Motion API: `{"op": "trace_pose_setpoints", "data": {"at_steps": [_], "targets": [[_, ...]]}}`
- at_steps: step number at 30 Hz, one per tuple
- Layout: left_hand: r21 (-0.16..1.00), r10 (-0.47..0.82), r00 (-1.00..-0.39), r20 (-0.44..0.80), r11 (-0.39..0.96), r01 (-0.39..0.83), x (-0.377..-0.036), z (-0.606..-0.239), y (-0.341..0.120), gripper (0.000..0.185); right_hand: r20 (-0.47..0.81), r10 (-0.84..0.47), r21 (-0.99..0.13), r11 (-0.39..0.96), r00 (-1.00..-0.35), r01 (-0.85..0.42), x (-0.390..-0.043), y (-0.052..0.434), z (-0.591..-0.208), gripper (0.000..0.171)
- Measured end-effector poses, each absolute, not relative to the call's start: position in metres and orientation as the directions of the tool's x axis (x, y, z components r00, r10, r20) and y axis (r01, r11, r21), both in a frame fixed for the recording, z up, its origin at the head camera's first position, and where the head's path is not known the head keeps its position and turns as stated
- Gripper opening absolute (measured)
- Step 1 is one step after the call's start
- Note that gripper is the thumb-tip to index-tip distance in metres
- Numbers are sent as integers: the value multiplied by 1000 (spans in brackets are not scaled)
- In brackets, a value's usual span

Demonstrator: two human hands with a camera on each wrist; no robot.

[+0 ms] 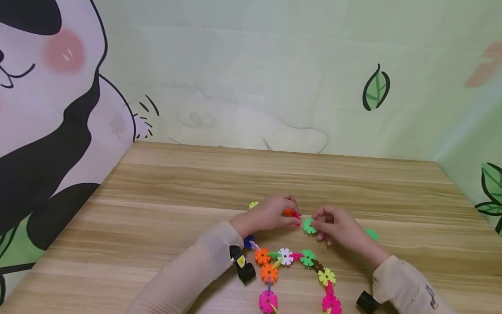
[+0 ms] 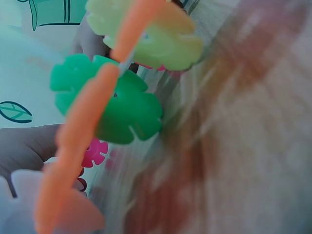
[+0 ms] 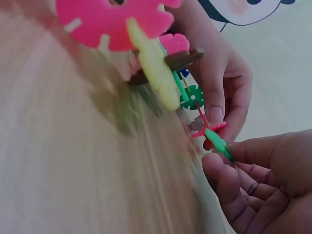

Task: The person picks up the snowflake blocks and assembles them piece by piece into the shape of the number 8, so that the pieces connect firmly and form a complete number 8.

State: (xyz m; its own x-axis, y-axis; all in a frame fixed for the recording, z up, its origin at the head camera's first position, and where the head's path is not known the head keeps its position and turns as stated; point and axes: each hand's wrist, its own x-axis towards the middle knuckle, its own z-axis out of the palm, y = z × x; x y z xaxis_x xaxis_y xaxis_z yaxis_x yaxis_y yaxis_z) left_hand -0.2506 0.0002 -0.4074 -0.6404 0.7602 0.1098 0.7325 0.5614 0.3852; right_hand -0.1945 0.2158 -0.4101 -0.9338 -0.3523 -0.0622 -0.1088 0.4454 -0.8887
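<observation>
We logged both hands working at the middle of the wooden counter (image 1: 164, 196). The right hand (image 1: 337, 224) pinched a green flower disc (image 1: 309, 226) between thumb and fingertips, edge held toward the left. The left hand (image 1: 270, 213) curled its fingers round a small cluster of orange and pink discs (image 1: 291, 213), held just off the counter and almost touching the green disc. In the right wrist view the green disc (image 3: 218, 142) met the pink piece edge to edge, but we could not tell whether a slot had engaged.

Judged step: joining the green disc to the held cluster. In our judgement the next move called for lining up a notch of the green disc with a notch of the pink one and pressing the two together crosswise, with the left hand holding steady.

Near the wrists lay a chain of joined discs (image 1: 290, 261) in orange, white, green, yellow and pink. A loose green disc (image 1: 371, 234) lay beside the right forearm, and a yellow-green disc (image 1: 253, 204) behind the left hand.

Writing: none readable on the discs. A dark mark on the right sleeve (image 1: 430, 296) was too small to read. The backdrop showed a cartoon panda (image 1: 47, 109) and leaves only.
</observation>
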Motion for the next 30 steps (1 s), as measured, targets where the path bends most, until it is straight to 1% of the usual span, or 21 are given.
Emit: {"op": "trace_pose_setpoints", "data": {"at_steps": [7,13,17,23,30], "targets": [[378,760,-639,118,560,737,-251,-409,1,24,-70,-363,-879,463,-929,-115,-192,213,-413,25],[380,759,-641,116,562,735,-251,-408,1,25,-63,-359,-872,474,-931,-124,-192,206,-417,23],[375,765,-632,126,553,744,-250,-408,1,26,-64,-350,-877,466,-935,-115,-193,202,-418,20],[353,765,-630,133,557,751,-249,-408,2,25,-82,-325,-912,405,-942,-60,-194,198,-419,20],[333,761,-627,169,554,763,-247,-408,2,24,-128,-215,-942,332,-968,51,-194,191,-421,21]]}}
